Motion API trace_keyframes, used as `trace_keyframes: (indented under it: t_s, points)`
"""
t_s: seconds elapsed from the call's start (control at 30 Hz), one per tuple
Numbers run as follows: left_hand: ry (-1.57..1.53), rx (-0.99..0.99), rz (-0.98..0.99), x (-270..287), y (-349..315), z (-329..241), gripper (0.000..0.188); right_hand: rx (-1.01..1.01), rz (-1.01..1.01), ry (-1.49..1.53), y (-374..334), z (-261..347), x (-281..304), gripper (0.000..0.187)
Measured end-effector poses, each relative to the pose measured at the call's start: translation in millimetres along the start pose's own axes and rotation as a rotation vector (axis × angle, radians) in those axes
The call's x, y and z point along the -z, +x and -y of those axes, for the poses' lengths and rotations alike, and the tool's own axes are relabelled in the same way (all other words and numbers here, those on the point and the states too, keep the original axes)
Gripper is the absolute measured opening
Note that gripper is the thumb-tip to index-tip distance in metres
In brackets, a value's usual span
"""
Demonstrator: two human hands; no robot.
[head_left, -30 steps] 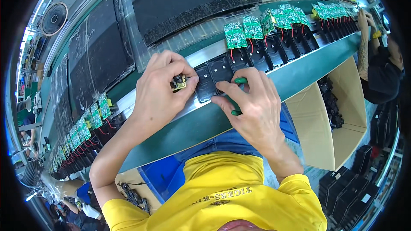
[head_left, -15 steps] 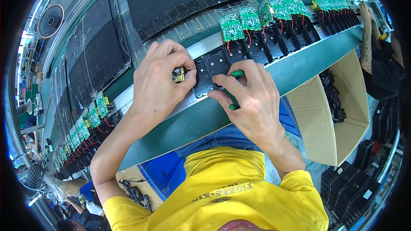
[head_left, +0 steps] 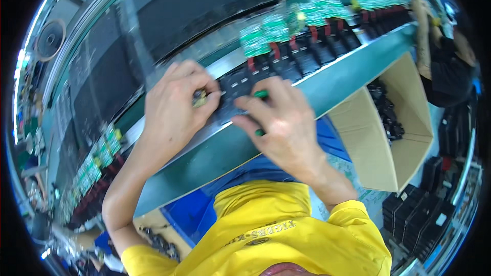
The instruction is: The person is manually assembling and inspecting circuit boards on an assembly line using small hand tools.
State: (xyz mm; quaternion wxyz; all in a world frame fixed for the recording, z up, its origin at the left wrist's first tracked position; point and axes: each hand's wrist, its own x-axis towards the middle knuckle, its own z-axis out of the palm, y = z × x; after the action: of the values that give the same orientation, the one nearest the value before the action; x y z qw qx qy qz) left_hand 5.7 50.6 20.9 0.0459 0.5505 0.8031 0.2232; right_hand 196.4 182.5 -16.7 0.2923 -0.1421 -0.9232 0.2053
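My left hand (head_left: pixel 176 105) is closed, pinching a small circuit board with yellow parts (head_left: pixel 199 98), mostly hidden by the fingers. Beside it my right hand (head_left: pixel 289 122) curls around a hand tool with two green handles (head_left: pixel 261 93); its working end is hidden. Both hands are over black plastic housings (head_left: pixel 238 83) lined up along the bench. To the right of these, green circuit boards (head_left: pixel 254 40) stand over more black housings, joined by red wires (head_left: pixel 275 50). Motion blur smears fine detail.
Another row of green boards (head_left: pixel 92 168) runs off at the left. Dark flat sheets (head_left: pixel 179 10) lie behind the housings. An open cardboard box (head_left: pixel 365 135) with black parts is at the right, near a co-worker's arm (head_left: pixel 423 41). A blue bin (head_left: pixel 192 212) sits below the bench.
The whole view has shifted, so the bench and boards appear farther left, and it is now blurred. Both hands keep nearly the same pose and grip.
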Motion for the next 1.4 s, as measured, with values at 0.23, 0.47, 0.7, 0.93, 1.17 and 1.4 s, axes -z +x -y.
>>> trace_keyframes:
  t_s: [0.23, 0.47, 0.7, 0.93, 1.17, 1.4]
  points:
    - [-0.037, -0.006, -0.024, -13, -1, -4, 0.006, 0.022, -0.004, -0.073, -5, -4, -3, 0.028]
    - [0.132, -0.081, -0.097, -13, -8, -4, 0.006, 0.035, -0.064, 0.312, 13, 15, 18, 0.043]
    - [0.055, -0.039, -0.027, -14, -2, 2, 0.005, -0.188, -0.094, 1.378, 61, 11, 9, 0.037]
    - [0.069, 0.031, 0.021, -12, -6, 5, 0.007, -0.234, -0.198, 1.448, 86, 10, -43, 0.039]
    - [0.057, 0.021, 0.016, -15, -9, 8, 0.009, -0.329, -0.219, 1.401, 93, 23, -65, 0.03]
    - [0.002, 0.061, 0.03, -8, -7, 0, 0.016, -0.168, -0.195, 1.254, 91, 9, -81, 0.024]
